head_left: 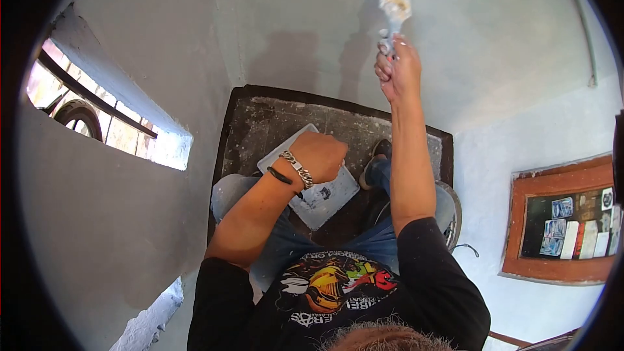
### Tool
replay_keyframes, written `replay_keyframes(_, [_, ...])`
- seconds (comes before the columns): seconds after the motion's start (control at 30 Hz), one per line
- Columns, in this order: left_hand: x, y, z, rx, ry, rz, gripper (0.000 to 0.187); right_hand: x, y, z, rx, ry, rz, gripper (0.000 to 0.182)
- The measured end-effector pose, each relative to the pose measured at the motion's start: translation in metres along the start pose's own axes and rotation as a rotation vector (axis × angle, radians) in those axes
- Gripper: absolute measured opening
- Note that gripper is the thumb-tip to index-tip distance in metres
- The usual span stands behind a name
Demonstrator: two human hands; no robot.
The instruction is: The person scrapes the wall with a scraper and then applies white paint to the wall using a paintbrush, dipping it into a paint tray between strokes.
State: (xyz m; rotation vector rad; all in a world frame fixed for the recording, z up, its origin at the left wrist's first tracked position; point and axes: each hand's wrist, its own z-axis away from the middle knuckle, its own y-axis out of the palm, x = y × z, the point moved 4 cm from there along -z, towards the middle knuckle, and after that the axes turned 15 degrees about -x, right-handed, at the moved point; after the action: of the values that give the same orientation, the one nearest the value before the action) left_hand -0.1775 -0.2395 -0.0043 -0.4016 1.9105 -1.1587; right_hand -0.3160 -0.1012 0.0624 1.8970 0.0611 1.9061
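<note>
My right hand (399, 68) is raised at the wall, fingers wrapped round the pale handle of a paintbrush (394, 4). The brush head points up and is slightly blurred, white with a yellow-brown patch. White paint smears mark the fingers. My left hand (318, 157), with a chain bracelet and a dark band at the wrist, is closed above a pale paint tray (335, 205) between my legs. The back of that hand faces me, hiding whatever its fingers hold. Dark smudges show in the tray.
A grey wall (292, 19) rises ahead above dark, paint-spotted floor tiles (260, 117). At left, a slot opening (170, 146) shows a wheel outside. On the right, a wood-framed opening (518, 221) holds boxes or packets. My shoe (374, 166) stands right of the tray.
</note>
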Motion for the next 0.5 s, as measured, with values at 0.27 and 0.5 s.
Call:
replay_keyframes(0.27, [0.006,0.021,-0.003,0.049,0.013,-0.046,0.016,-0.234,-0.149,-0.063,-0.196,-0.088,0.655,0.023])
replay_keyframes(0.5, [0.046,-0.06,-0.001,-0.345,-0.193,-0.068,0.014,-0.261,-0.21,0.086,0.24,-0.027,1.384,0.035])
